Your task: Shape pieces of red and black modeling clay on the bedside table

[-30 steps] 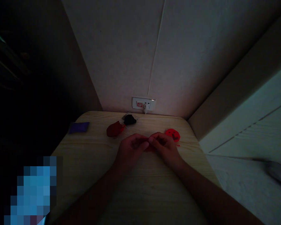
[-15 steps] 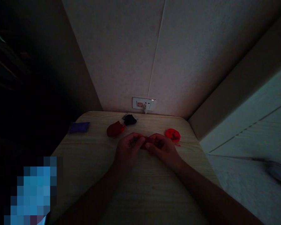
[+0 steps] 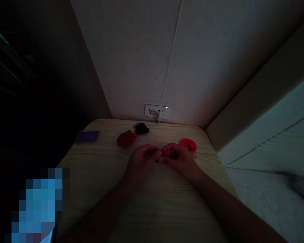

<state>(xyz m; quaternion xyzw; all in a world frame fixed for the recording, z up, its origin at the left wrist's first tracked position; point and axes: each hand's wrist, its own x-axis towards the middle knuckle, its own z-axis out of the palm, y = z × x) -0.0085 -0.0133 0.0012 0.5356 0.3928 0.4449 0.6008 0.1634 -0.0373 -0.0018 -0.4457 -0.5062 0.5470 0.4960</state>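
Over the middle of the wooden table (image 3: 152, 199), my left hand (image 3: 142, 162) and my right hand (image 3: 181, 158) meet, thumbs and fingertips pinched together. Between them is a small dark red piece (image 3: 164, 154), seemingly cloth; the fingers cover most of it. Beyond my left hand lies a dark red pouch-like thing (image 3: 126, 138) with a ragged edge. A crumpled black bundle (image 3: 142, 128) sits just behind it. Close to my right hand is a bright red round piece (image 3: 188, 145) with dark marks and a short red string.
A flat purple packet (image 3: 87, 136) rests near the table's left edge. Behind the table, the wall carries a socket panel (image 3: 152, 111) with a plug in it. A pale cabinet (image 3: 268, 135) stands on the right. The room is dim.
The fingertips have shifted around the red piece, and my left thumb now lies nearer my right thumb, so less red shows. The whole view has moved slightly.
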